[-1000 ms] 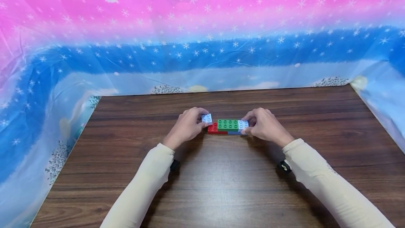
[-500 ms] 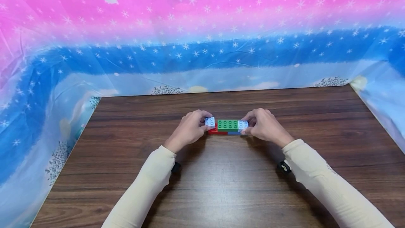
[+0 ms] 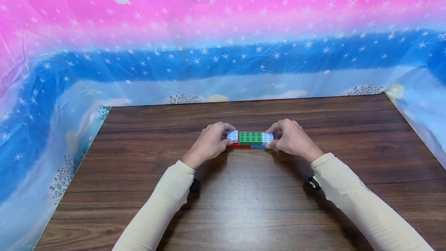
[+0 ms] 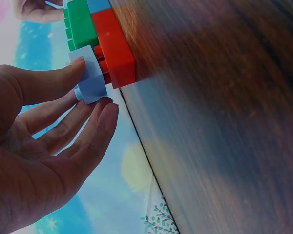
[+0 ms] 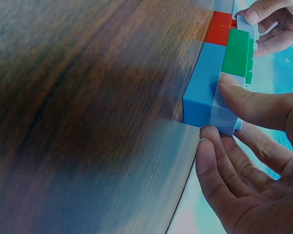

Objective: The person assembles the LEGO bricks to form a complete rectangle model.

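Observation:
My left hand (image 3: 208,142) pinches a small pale-blue toy building brick (image 4: 94,87) between thumb and fingers. That brick sits over the left end of a red brick (image 4: 116,51), whose studs still show in a narrow gap beneath it in the left wrist view. Beside it, a green brick (image 3: 251,138) bridges the red brick and a blue brick (image 5: 203,80) standing end to end on the table. At the other end, a second pale-blue brick (image 5: 223,112) is stacked on the blue one. My right hand (image 3: 294,138) holds this end, thumb on the near face and fingers behind.
The bricks stand on a dark wood-grain table (image 3: 237,204). A pink and blue snowflake-patterned cloth (image 3: 223,57) hangs along its back and sides. Dark bands with devices (image 3: 313,183) are on both wrists.
My left hand has brought its pale-blue brick rightward and down, from beyond the red brick's left end to over its studs beside the green brick. The right hand has stayed put.

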The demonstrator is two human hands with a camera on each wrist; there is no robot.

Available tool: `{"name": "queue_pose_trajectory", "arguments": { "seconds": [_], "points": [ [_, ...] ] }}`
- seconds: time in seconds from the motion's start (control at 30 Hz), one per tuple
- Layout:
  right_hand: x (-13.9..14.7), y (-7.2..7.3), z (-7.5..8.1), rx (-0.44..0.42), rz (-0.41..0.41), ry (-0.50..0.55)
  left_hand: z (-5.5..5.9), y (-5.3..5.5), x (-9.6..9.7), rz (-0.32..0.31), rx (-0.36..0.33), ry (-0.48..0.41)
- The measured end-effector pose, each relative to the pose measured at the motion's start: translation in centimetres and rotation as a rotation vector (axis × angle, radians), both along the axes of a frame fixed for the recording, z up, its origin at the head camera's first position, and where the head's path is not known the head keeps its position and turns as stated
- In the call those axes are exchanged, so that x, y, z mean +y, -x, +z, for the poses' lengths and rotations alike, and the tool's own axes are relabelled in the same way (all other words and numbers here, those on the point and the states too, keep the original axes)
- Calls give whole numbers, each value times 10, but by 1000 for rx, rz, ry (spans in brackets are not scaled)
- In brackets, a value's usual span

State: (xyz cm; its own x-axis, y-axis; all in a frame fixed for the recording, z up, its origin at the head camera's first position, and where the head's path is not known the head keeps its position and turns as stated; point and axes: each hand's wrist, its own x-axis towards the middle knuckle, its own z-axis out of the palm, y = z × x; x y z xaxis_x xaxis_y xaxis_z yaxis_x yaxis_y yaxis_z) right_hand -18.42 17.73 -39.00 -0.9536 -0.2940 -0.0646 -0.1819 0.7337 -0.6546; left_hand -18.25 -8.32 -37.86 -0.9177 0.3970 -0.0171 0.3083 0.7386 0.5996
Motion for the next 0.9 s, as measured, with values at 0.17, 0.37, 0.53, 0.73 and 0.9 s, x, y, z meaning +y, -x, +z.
{"name": "queue_pose_trajectory", "arguments": {
  "seconds": [0.17, 0.37, 0.53, 0.73, 0.9],
  "points": [
    [0, 0, -1, -4, -2, -7, -1, -1, 0, -12, -5, -1],
    [0, 0, -1, -2, -3, -5, -1, -1, 1, -18, -14, -9],
    [0, 0, -1, 0, -1, -2, -1, -1, 2, -22, -6, -5],
    [0, 0, -1, 1, 0, -2, -2, 0, 3, -21, 5, -5],
    [0, 0, -1, 3, -2, -1, -3, 1, 3, -19, 14, -4]
  ]
}}
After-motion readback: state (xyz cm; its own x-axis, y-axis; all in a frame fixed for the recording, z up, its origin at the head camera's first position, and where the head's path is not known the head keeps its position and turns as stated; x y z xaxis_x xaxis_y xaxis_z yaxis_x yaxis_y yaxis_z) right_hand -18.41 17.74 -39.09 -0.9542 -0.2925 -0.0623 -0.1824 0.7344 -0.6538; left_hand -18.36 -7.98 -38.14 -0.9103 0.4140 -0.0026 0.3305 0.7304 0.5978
